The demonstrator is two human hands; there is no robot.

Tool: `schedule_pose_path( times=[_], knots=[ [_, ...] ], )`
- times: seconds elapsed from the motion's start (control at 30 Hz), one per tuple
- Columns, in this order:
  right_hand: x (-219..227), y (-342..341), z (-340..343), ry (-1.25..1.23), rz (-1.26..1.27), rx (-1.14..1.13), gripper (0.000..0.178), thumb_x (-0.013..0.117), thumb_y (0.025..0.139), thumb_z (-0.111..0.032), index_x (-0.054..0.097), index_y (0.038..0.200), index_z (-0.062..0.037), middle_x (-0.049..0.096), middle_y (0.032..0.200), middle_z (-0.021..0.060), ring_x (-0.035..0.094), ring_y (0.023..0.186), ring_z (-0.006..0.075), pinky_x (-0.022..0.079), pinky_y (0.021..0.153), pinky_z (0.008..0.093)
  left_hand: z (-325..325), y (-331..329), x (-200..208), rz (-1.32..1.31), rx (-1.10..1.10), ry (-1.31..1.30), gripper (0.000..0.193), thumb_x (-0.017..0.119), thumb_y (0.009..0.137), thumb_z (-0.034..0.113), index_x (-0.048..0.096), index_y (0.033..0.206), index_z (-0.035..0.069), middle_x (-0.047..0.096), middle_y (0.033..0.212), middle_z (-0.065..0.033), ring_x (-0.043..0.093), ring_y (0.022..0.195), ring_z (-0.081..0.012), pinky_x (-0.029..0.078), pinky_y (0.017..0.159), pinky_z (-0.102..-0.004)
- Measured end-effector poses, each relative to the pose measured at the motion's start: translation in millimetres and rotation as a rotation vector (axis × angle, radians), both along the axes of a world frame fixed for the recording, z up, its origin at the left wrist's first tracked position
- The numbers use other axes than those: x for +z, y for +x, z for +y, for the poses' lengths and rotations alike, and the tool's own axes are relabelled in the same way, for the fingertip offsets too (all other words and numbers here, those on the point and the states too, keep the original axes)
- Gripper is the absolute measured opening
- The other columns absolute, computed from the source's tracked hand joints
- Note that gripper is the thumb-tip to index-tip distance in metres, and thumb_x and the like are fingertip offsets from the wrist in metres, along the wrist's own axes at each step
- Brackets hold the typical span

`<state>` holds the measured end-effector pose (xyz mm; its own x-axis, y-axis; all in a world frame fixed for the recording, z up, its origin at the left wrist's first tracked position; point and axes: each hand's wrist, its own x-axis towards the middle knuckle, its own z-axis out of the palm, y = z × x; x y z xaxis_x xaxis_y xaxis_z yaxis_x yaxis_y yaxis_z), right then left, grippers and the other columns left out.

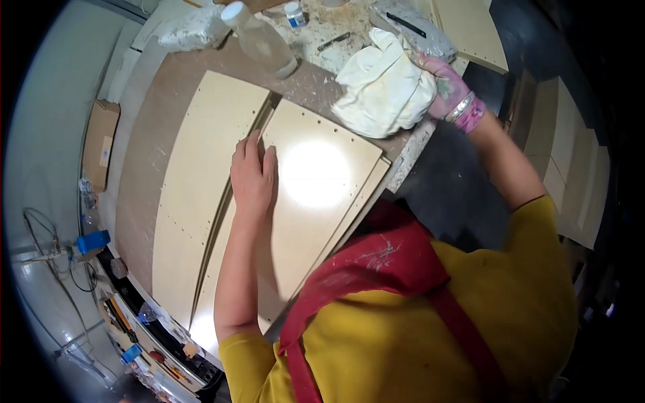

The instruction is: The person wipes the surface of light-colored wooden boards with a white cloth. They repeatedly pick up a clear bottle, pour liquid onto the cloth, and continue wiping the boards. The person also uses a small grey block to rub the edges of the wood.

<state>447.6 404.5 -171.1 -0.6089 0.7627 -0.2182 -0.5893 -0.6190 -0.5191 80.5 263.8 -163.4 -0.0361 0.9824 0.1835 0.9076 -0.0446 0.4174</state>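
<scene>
Landmark: the glossy panel point(295, 221), a pale board with a bright glare, lies in front of you on the counter point(143, 201); dark holes dot its far edge.
Your left hand point(252, 176): bare, laid over the glossy panel's left edge, the fingers extended and a little apart.
Your right hand point(447, 91): in a pink glove, beyond the glossy panel's far right corner, closed around a bunched white cloth point(390, 87).
White cloth: just past the glossy panel's far edge, hanging crumpled from your right hand; you cannot tell whether its underside meets the counter.
Long panel point(191, 164): left of the glossy panel, with a narrow dark gap between the two; it too has small holes near its ends.
Clear bottle point(265, 47): white-capped, beyond the glossy panel's far left corner.
Small jar point(294, 15): white and blue, farther from the glossy panel than most of the bottle.
Slim tool point(334, 42): beyond the glossy panel, between bottle and cloth.
Clear plastic wrap point(440, 43): past the glossy panel and behind the cloth, with a black strip point(406, 25) on top.
Stacked boards point(554, 141): well apart from the glossy panel, off to its right.
</scene>
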Motion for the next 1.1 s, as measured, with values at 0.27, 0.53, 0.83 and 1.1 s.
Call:
schedule_pose_path(
  times=[0.27,0.53,0.83,1.1],
  knots=[
    [5.3,-83.3,3.5,-0.131,0.382,-0.132,0.056,0.041,0.095,-0.042,0.047,0.137,-0.006,0.048,0.141,0.0141,0.046,0.129,0.0322,0.031,0.111,0.0489,142.6,-19.7,16.5,-0.566,0.065,-0.022,0.085,0.075,0.081,0.027,0.025,0.146,0.002,0.039,0.142,-0.0164,0.042,0.126,-0.0268,0.039,0.098,-0.0351],
    [-34.7,-65.8,8.6,-0.272,0.424,-0.211,0.045,0.052,0.095,-0.029,0.051,0.131,-0.0024,0.058,0.129,0.0146,0.056,0.119,0.0274,0.041,0.105,0.0443,210.2,9.7,0.7,-0.677,-0.1,0.084,0.073,0.079,0.076,0.019,0.04,0.134,-0.001,0.048,0.131,-0.0144,0.049,0.119,-0.0258,0.039,0.1,-0.0376],
    [8.7,-75.3,-7.4,0.051,-0.119,-0.321,0.033,0.054,0.096,-0.032,0.058,0.117,-0.0062,0.065,0.11,0.0055,0.063,0.097,0.016,0.051,0.09,0.0331,134.1,78.1,44.1,0.405,-0.552,0.215,0.072,0.08,0.06,0.018,0.054,0.127,0.018,0.054,0.102,-0.0104,0.055,0.097,-0.0286,0.042,0.086,-0.045],
    [-20.5,-74.6,-18.6,-0.183,0.265,-0.368,0.025,0.05,0.098,-0.023,0.058,0.118,-0.0095,0.065,0.109,0.0066,0.066,0.094,0.0217,0.055,0.083,0.0415,123.1,81.5,96.6,0.642,-0.506,0.235,0.068,0.083,0.061,0.027,0.056,0.124,0.018,0.052,0.097,-0.0091,0.054,0.091,-0.0273,0.041,0.082,-0.0443]
  ],
)
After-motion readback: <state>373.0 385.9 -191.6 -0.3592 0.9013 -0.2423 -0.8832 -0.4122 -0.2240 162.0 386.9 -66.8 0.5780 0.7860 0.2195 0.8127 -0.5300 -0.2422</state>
